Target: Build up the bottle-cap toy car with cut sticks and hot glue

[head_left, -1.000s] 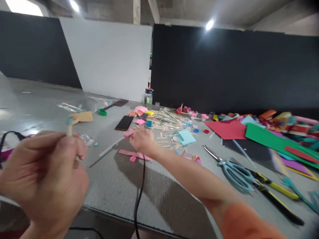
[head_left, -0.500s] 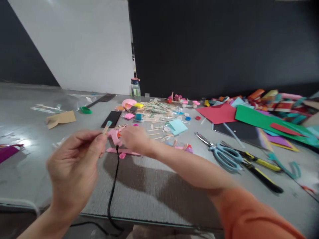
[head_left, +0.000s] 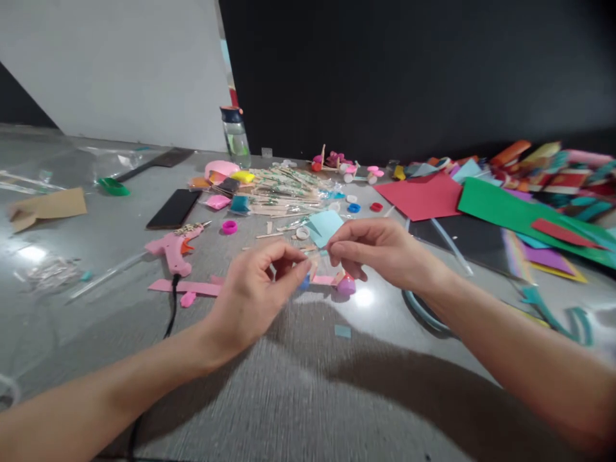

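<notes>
Both hands meet over the middle of a grey desk (head_left: 308, 398), fingertips drawn together on one small piece between them. The left hand (head_left: 255, 292) comes in from the lower left with thumb and forefinger pinched shut; the right hand (head_left: 380, 250) reaches from the right, its fingers also closed in a pinch. What they hold looks like a thin wooden stick (head_left: 315, 255) with a bit of pale blue at it, kept just above the desk so both hands can work on it, though blur hides its exact form.

Directly under the hands lie a pink strip and a small purple-pink ball (head_left: 345, 284), close enough to be picked up without reaching. A light blue paper square (head_left: 325, 226) lies just behind the hands.

Left of the hands rests a pink glue gun (head_left: 174, 245), laid on its side with its nozzle pointing away from the person and its black cord (head_left: 169, 316) trailing off the near edge. Behind the glue gun lies a dark phone (head_left: 174, 208). A heap of wooden sticks (head_left: 283, 189) sits behind the hands, and a water bottle (head_left: 237, 136) stands behind that heap.

Right of the hands, red paper (head_left: 421, 196) and green paper (head_left: 510, 212) lie flat among other coloured sheets.
</notes>
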Available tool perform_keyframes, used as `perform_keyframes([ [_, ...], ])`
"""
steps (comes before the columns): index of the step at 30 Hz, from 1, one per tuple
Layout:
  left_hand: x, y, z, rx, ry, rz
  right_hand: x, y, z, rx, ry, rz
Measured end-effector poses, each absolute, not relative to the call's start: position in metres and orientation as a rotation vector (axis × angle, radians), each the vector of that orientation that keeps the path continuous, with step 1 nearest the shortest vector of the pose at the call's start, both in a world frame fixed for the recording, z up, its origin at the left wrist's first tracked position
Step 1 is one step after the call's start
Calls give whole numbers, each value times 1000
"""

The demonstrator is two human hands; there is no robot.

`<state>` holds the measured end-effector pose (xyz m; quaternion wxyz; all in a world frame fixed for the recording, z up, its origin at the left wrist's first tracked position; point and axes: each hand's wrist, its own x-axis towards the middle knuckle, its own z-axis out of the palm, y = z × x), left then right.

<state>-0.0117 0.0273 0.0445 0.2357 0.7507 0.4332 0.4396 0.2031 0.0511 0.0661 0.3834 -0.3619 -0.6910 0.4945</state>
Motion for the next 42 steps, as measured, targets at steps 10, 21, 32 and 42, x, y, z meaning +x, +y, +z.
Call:
perform_keyframes([
  [10,-1,41,32,1996,1256,1140,212,74,61,-999,-1784,1357],
  [21,-7,43,20,2135,1234,1145,210,81,55,-1052,-1803,1439],
  [32,-5,45,18,2092,1221,1180,213,93,60,-1021,-1898,1508],
  [42,-7,48,16,1791,1261,1298,254,92,51,-1416,-2602,978],
])
